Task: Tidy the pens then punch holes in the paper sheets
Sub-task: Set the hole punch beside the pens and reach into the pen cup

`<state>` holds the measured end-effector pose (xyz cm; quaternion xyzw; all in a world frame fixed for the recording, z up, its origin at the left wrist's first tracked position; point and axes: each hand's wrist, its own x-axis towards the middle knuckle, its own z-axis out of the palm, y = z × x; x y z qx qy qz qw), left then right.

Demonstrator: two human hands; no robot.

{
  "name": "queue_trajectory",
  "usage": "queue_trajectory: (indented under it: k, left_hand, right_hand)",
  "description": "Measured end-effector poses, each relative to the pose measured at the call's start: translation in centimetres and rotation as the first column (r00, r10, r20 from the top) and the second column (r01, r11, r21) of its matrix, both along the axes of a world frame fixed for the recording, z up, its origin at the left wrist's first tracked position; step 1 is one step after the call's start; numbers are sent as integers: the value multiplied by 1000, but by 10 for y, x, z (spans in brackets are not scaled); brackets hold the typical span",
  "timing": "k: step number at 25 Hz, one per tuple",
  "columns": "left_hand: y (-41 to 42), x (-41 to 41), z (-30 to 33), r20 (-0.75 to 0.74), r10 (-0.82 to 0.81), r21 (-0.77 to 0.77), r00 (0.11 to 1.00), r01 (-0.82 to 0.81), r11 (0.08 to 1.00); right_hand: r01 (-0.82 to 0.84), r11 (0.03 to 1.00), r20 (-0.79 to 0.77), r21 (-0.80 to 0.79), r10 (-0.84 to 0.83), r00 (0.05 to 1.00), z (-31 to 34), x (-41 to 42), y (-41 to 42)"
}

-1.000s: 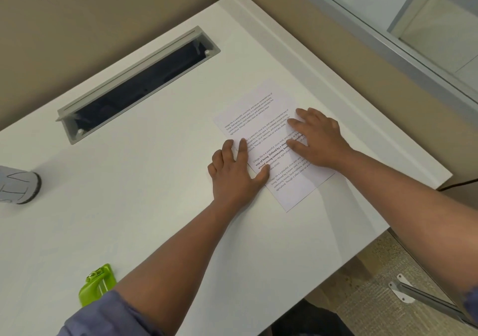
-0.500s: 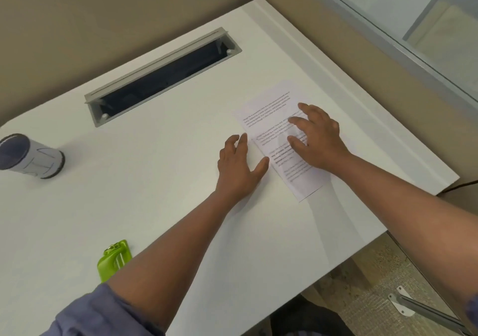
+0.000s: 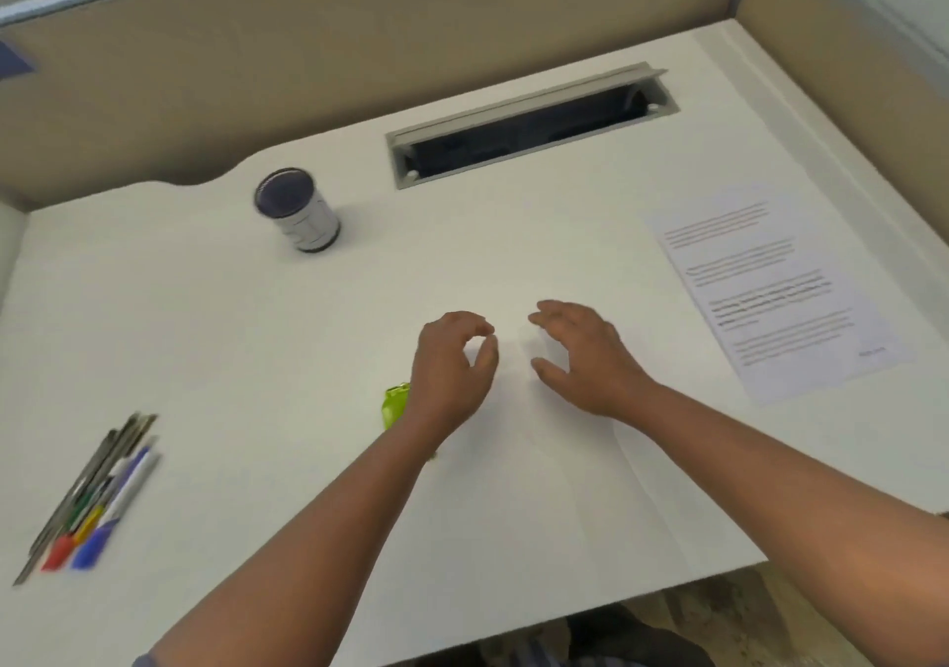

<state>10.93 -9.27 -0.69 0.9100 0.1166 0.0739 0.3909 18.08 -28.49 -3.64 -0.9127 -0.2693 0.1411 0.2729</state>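
I can only see a small bit of the green hole punch (image 3: 396,403). My left hand (image 3: 452,366) and wrist cover the rest of it. The pens (image 3: 95,499) on the left are smeared, so I can't count them or read anything on them. The words on the paper sheet (image 3: 770,289) are too fuzzy to read. The inside of the pen cup (image 3: 298,210) is just dark. The slot in the desk (image 3: 529,127) is dark too, so I can't tell what is in there. My arms get cut off at the bottom edge.

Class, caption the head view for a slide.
Both hands hover empty above the desk; pens left, paper right.
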Motion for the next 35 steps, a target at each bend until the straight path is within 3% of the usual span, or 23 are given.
queue_trajectory:
  k: [2,5,10,14,24,35]
  left_hand:
    - [37,-24,4,-16,123,-7,992,-123,992]
    - [76,-55,1,-206,295,-115,933,-322,940]
    - [96,-82,-15,-488,289,-308,824,-472,826]
    - [93,-81,-21,-529,248,-295,812,-450,843]
    - [94,-72,-21,-575,240,-237,782,-440,866]
    - [100,-69,-26,-601,218,-349,769,-498,794]
  right_hand:
    - [-108,994,-41,-19,107,993,-2,-18,38]
    - [-268,960,-132,-85,256,958,-7,-38,82]
    - [-373,893,-152,-251,344,926,-18,-58,117]
    - [-337,894,-118,-296,316,941,-24,-63,122]
    - [-300,929,-183,-216,263,947,-27,-65,120]
    - [-300,928,-188,-221,261,947,-26,-65,121]
